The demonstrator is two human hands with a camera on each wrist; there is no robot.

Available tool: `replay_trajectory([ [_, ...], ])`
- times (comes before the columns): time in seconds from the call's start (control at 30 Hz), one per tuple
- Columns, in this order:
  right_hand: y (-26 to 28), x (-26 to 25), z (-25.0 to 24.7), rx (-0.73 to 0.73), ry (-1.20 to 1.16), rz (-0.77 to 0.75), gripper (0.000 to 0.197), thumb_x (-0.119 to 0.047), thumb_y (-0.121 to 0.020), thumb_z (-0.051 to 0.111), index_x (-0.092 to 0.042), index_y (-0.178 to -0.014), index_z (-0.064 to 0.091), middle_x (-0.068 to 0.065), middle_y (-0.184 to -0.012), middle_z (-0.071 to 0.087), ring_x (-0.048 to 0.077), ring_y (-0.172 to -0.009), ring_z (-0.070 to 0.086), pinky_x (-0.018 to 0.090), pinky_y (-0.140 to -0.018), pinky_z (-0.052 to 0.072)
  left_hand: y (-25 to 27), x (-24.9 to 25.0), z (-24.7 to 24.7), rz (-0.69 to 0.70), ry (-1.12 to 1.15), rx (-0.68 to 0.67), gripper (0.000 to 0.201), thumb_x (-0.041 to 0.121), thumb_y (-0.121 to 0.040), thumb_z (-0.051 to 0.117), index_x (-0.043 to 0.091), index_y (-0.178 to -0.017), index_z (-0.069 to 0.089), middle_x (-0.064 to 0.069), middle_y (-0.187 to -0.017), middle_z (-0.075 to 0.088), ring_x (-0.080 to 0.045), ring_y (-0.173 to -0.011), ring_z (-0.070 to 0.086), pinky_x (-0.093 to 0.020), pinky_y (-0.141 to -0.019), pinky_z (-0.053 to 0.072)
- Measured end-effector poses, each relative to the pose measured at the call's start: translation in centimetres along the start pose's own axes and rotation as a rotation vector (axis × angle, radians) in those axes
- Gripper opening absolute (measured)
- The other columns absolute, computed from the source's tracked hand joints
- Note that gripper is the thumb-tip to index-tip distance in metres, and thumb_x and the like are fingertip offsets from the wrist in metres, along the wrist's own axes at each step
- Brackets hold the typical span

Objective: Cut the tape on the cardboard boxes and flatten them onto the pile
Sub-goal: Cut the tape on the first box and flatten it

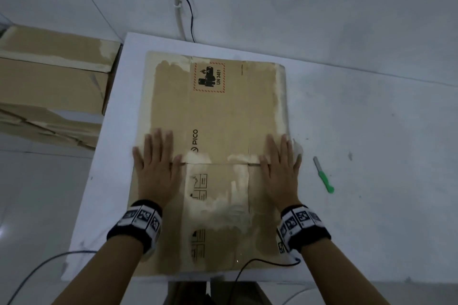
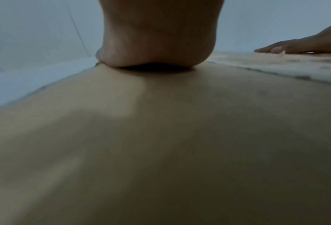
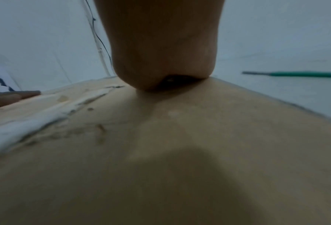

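A flattened brown cardboard box [image 1: 223, 116] with a PICO logo and a UN 3481 label lies on the white table [image 1: 347, 131]. Torn pale tape patches run along its edges and middle seam. My left hand [image 1: 156, 163] presses flat on the box's left side, fingers straight. On the right side my right hand [image 1: 281, 168] presses flat the same way. Each wrist view shows the heel of the palm on cardboard: left hand [image 2: 156, 38], right hand [image 3: 164, 45]. A green-handled knife [image 1: 324, 176] lies on the table to the right of the box, also knife [image 3: 305, 74].
A pile of flattened cardboard boxes [image 1: 54, 86] sits on the floor to the left of the table. Cables [image 1: 184, 0] run down the wall behind. A black wire [image 1: 262, 264] from my right wrist crosses the box's near edge.
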State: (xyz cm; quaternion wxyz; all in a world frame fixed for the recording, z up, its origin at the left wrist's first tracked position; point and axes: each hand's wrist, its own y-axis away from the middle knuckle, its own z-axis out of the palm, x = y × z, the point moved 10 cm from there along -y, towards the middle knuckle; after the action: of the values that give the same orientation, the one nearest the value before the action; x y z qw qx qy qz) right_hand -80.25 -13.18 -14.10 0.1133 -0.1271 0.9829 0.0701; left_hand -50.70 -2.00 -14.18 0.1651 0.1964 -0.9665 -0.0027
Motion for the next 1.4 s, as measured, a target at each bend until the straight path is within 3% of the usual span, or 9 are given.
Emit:
replay_trajectory([
  [0.23,0.3,0.6,0.7,-0.002,-0.118,0.004,0.061,-0.053,-0.099,0.014,-0.032,-0.157,0.012,0.001,-0.165,0.004,0.017,-0.152,0.000,0.044,-0.121,0.002,0.8,-1.0,0.1,-0.093,0.023,-0.038,0.058,0.048,-0.098,0.015,0.030,-0.153,0.013,-0.008,-0.161,0.005,-0.032,-0.148,0.004,-0.056,-0.116,0.003],
  [0.3,0.4,1.3,-0.6,0.065,-0.308,0.052,0.061,-0.049,-0.099,0.026,-0.022,-0.155,0.024,0.005,-0.163,0.015,0.020,-0.151,0.011,0.042,-0.121,0.011,1.1,-2.2,-0.9,-0.275,0.073,-0.037,0.060,0.055,-0.097,0.032,0.034,-0.151,0.019,-0.014,-0.158,0.010,-0.039,-0.143,0.011,-0.058,-0.111,0.013],
  [0.4,2.3,4.4,-2.5,0.222,-0.452,0.376,0.050,-0.033,-0.099,0.048,-0.008,-0.142,0.043,0.016,-0.145,0.044,0.032,-0.135,0.039,0.044,-0.111,0.029,2.7,-4.1,-3.1,-0.623,0.182,0.000,0.088,0.060,-0.077,0.067,0.016,-0.143,0.030,-0.020,-0.142,0.031,-0.040,-0.127,0.031,-0.055,-0.099,0.031],
  [0.5,3.7,6.3,-2.2,0.202,-0.558,0.561,0.046,-0.037,-0.099,0.052,-0.004,-0.130,0.054,0.018,-0.126,0.059,0.035,-0.119,0.052,0.045,-0.105,0.038,2.7,-5.6,-4.0,-0.722,0.333,-0.038,0.095,0.057,-0.063,0.080,0.005,-0.131,0.037,-0.023,-0.130,0.044,-0.040,-0.120,0.042,-0.051,-0.092,0.040],
  [0.7,4.9,5.7,-2.9,0.019,-0.643,0.458,0.047,-0.047,-0.102,0.041,-0.008,-0.125,0.054,0.013,-0.108,0.062,0.032,-0.103,0.059,0.037,-0.086,0.043,3.1,-6.4,-3.2,-0.496,0.672,-0.206,0.062,0.043,-0.090,0.061,-0.001,-0.132,0.046,-0.019,-0.131,0.054,-0.035,-0.120,0.051,-0.039,-0.100,0.039],
  [0.87,8.2,3.8,-5.2,0.164,-0.706,0.373,0.032,-0.038,-0.102,0.045,-0.015,-0.120,0.058,0.004,-0.101,0.065,0.028,-0.099,0.061,0.033,-0.081,0.043,6.1,-4.7,-5.0,-0.403,0.790,-0.073,0.037,0.030,-0.093,0.061,0.006,-0.121,0.057,-0.013,-0.115,0.064,-0.028,-0.105,0.058,-0.032,-0.085,0.041],
  [1.0,8.8,4.1,-8.9,0.247,-0.715,0.349,0.042,-0.040,-0.101,0.046,-0.008,-0.127,0.056,0.000,-0.109,0.062,0.021,-0.105,0.057,0.031,-0.088,0.040,6.5,-2.2,-7.7,-0.337,0.817,-0.019,0.033,0.027,-0.094,0.059,0.006,-0.120,0.058,-0.012,-0.114,0.064,-0.028,-0.106,0.058,-0.030,-0.084,0.039],
  [1.1,8.5,6.0,-12.2,0.324,-0.712,0.331,0.050,-0.049,-0.096,0.045,-0.007,-0.120,0.058,0.008,-0.104,0.066,0.028,-0.101,0.060,0.037,-0.088,0.045,5.0,0.8,-9.9,-0.268,0.857,-0.012,0.034,0.026,-0.094,0.059,0.005,-0.121,0.057,-0.012,-0.116,0.063,-0.028,-0.107,0.057,-0.030,-0.084,0.040],
  [1.4,9.0,18.6,-21.3,0.460,-0.684,0.414,0.031,-0.032,-0.103,0.047,-0.005,-0.111,0.061,0.011,-0.099,0.061,0.025,-0.094,0.054,0.031,-0.079,0.037,1.8,17.6,-11.0,-0.087,0.906,-0.030,0.031,0.025,-0.094,0.058,0.005,-0.118,0.055,-0.005,-0.108,0.059,-0.017,-0.095,0.050,-0.026,-0.080,0.035],
])
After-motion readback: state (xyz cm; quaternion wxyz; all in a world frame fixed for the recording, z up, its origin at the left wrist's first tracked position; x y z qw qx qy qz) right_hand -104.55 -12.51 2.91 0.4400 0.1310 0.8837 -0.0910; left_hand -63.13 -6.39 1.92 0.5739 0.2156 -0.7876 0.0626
